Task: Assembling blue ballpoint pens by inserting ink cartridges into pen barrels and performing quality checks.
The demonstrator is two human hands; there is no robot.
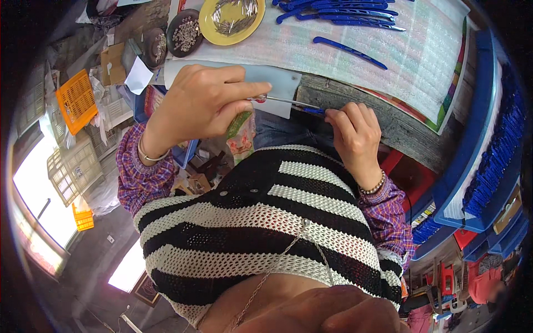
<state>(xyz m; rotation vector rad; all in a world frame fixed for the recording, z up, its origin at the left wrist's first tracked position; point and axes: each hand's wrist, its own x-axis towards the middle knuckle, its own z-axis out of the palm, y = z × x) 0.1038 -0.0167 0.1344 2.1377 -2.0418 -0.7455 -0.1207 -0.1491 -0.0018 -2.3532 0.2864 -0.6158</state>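
My left hand point(202, 102) is closed around the reddish end of a thin metal tool point(291, 102) that looks like a screwdriver, its index finger stretched along it. The shaft points right, to a small blue piece point(314, 110) pinched in the fingertips of my right hand point(355, 136). Most of that piece is hidden by the fingers. Both hands are above the near edge of the table. Beyond them a lone curved blue plastic strip point(351, 53) lies on the white sheet point(311, 61), and a pile of similar strips point(338, 14) lies farther back.
A yellow plate point(208, 34) of thin metal pins stands at the back left, beside two dark bowls point(186, 33) point(155, 47) of small metal parts. Blue bins point(465, 219) holding many blue strips stand at the right. Orange crates point(80, 102) are at the far left.
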